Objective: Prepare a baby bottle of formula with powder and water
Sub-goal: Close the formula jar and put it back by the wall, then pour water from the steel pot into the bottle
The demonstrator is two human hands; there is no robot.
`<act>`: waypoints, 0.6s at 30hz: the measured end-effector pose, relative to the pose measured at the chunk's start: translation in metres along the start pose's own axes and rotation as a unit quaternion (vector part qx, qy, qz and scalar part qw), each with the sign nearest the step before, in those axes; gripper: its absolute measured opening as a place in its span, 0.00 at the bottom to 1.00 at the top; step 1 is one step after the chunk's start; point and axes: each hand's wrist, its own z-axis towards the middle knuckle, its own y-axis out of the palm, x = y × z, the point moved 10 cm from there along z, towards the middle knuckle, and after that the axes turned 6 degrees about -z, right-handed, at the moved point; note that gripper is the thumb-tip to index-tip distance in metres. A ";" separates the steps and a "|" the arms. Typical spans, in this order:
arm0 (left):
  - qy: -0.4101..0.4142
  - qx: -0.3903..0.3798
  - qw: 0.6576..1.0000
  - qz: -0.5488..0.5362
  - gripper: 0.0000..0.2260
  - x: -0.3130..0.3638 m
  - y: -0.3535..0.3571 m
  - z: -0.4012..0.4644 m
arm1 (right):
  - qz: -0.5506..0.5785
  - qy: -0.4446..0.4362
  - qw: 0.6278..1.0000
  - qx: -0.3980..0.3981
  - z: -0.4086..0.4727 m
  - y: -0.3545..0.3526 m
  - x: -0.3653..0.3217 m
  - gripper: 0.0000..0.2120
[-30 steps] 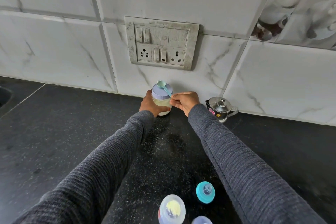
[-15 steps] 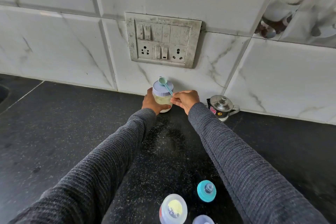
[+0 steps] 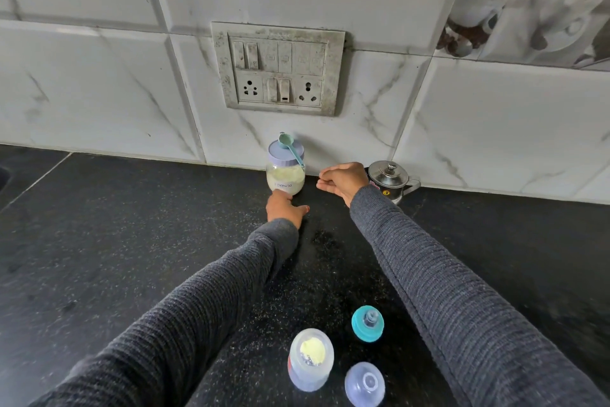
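Observation:
A formula jar (image 3: 286, 179) with a lilac lid stands against the wall, a teal scoop (image 3: 288, 144) lying across its lid. My left hand (image 3: 284, 208) rests just in front of the jar, fingers relaxed, holding nothing. Off to the jar's right hovers my right hand (image 3: 344, 180), loosely open and empty. Near the bottom stands the open baby bottle (image 3: 310, 359) with yellow powder inside. The teal nipple ring (image 3: 367, 323) and the clear cap (image 3: 365, 383) sit beside it.
A small steel kettle (image 3: 391, 180) stands by the wall, right of my right hand. A switch and socket panel (image 3: 278, 68) is on the tiled wall above the jar. Powder specks dust the black countertop (image 3: 132, 241).
Both hands have let go of the jar and drawn back; the scoop now lies on the lid. The left hand dropped in front, the right moved rightward.

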 end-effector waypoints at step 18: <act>0.158 -0.199 0.967 0.028 0.40 0.094 0.118 -0.028 | -0.151 -0.046 0.961 0.228 -0.002 -0.182 0.006 0.12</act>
